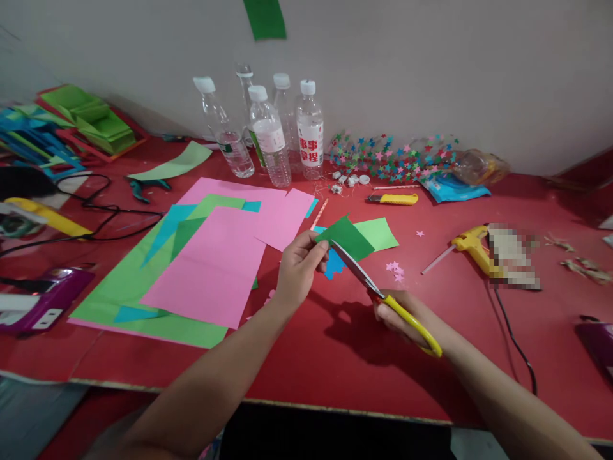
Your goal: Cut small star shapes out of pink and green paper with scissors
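Hands, two: left hand (297, 265) pinches the near left edge of a dark green paper piece (347, 236) between thumb and fingers; right hand (400, 316) is closed through the yellow loops of a pair of scissors (378, 291), blades parted and set into the paper's lower edge. Green piece, one, held in the air just above the red surface (335, 358), between the two hands; judged very light, thin and floppy, easily creased or torn, best held close beside the cut line so it stays taut against the blades. Scissors, one, judged rigid, light, with sharp edges; to be held by the loops only. Remaining items, largest to smallest: stacked paper sheets (191, 268) in pink, light green and blue, lying left of the hands, at least six overlapping, exact count unclear; folded paper piles (86, 121) at far left, count not discernible; clear water bottles (268, 134), five, upright by the wall; yellow glue gun (472, 246), one, with cable, right of the hands; purple devices, two, one at each side edge, of which the left purple device (43, 300) shows more fully; light green sheet (378, 233), one, behind the held piece; yellow utility knife (393, 199), one; loose paper stars (387, 156), many, uncounted.
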The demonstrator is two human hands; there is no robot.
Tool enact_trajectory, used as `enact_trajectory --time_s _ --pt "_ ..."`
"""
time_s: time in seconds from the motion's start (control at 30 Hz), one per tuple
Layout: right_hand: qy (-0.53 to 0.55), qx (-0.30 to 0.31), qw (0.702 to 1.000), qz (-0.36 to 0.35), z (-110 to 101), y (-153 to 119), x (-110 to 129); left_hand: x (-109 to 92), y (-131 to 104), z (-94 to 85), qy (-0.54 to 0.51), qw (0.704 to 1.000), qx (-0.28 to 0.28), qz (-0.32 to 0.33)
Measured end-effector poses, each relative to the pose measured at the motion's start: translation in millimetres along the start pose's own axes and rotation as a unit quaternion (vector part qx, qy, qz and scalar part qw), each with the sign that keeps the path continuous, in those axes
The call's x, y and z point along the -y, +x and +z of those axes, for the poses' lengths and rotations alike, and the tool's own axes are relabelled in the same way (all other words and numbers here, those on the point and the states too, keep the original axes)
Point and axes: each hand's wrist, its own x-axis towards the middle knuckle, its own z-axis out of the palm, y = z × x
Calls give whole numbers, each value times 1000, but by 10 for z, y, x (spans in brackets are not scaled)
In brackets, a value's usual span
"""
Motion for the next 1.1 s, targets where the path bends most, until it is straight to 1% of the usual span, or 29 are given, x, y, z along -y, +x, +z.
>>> enact_trajectory --time_s 0.17,0.5,0.87,1.1 --pt "-7 3 1000 -13 -33 -6 0 -56 -6 -2 9 1000 11 -4" --pt "-29 3 999 -16 -65 -33 58 -121 -22 25 41 999 8 2" --pt "-2 -5 1000 4 -34 -42 81 -142 -28 23 67 998 8 4" --pt "-20 5 1000 -13 -56 -45 91 -143 -23 22 60 998 8 -19"
